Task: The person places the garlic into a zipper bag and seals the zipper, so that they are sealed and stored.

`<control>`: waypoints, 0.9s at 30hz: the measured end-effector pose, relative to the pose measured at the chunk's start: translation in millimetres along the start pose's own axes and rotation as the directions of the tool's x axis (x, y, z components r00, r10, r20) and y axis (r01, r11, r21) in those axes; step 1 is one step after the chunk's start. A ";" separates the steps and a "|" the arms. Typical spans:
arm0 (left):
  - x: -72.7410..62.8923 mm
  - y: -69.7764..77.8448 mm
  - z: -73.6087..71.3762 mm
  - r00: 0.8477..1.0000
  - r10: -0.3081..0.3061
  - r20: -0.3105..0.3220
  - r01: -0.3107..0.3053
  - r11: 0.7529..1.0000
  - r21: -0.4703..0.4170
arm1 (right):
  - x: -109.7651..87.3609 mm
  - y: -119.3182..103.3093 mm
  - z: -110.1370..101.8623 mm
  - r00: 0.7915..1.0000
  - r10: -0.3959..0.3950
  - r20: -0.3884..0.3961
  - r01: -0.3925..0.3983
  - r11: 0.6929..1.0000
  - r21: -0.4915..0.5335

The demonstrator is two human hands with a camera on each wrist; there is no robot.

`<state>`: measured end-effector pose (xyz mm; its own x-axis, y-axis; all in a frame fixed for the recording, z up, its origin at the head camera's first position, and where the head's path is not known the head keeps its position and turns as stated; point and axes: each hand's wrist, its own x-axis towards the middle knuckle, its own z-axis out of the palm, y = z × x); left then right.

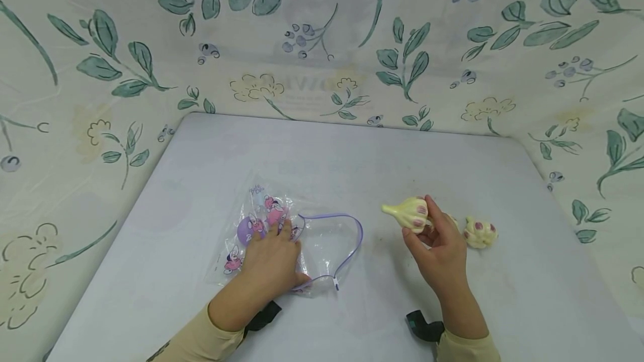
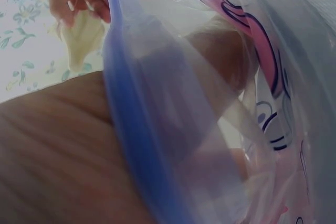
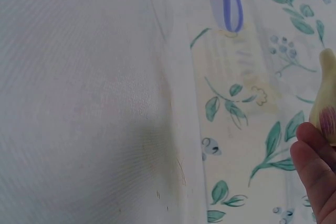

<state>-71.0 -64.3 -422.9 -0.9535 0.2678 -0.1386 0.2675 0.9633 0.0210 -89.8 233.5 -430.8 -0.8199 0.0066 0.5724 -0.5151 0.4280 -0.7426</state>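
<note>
My right hand (image 1: 440, 244) pinches a pale yellow garlic bulb (image 1: 410, 214) with pinkish patches, its stem pointing left in the head view. The right wrist view catches the fingertips and part of that bulb (image 3: 326, 93) at its edge. My left hand (image 1: 271, 258) rests on a clear plastic zip bag (image 1: 327, 239) with pink cartoon prints, its fingers spread over the printed part. A purple zip strip borders the gaping mouth, which faces right. In the left wrist view, the blue-looking strip (image 2: 131, 114) and film partly cover the left hand; some fingers are hidden.
A second garlic bulb (image 1: 480, 232) lies on the white table (image 1: 352, 161) right of the right hand. Something pale yellow shows just behind that hand, mostly hidden. Floral cloth (image 1: 312, 88) hangs behind the table's far edge. Black wrist straps (image 1: 425, 328) show below the hands.
</note>
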 end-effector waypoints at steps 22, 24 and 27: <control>-0.6 -0.1 -1.5 1.000 0.010 0.002 -0.010 1.000 0.022 | 1.0 0.7 0.2 1.000 0.002 -0.001 -0.002 1.000 0.011; -0.6 -0.1 -1.2 1.000 0.011 0.002 -0.011 1.000 0.027 | 0.9 1.0 0.3 1.000 0.003 0.000 -0.003 1.000 0.011; -0.3 -0.1 -0.5 1.000 0.014 -0.001 -0.014 0.999 0.034 | 0.4 1.9 0.5 1.000 0.009 0.003 -0.009 1.000 0.008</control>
<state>-70.8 -64.4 -422.4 -0.9498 0.2810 -0.1372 0.2852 0.9584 -0.0112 -91.3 233.9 -432.1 -0.8255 0.0075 0.5644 -0.5093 0.4211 -0.7505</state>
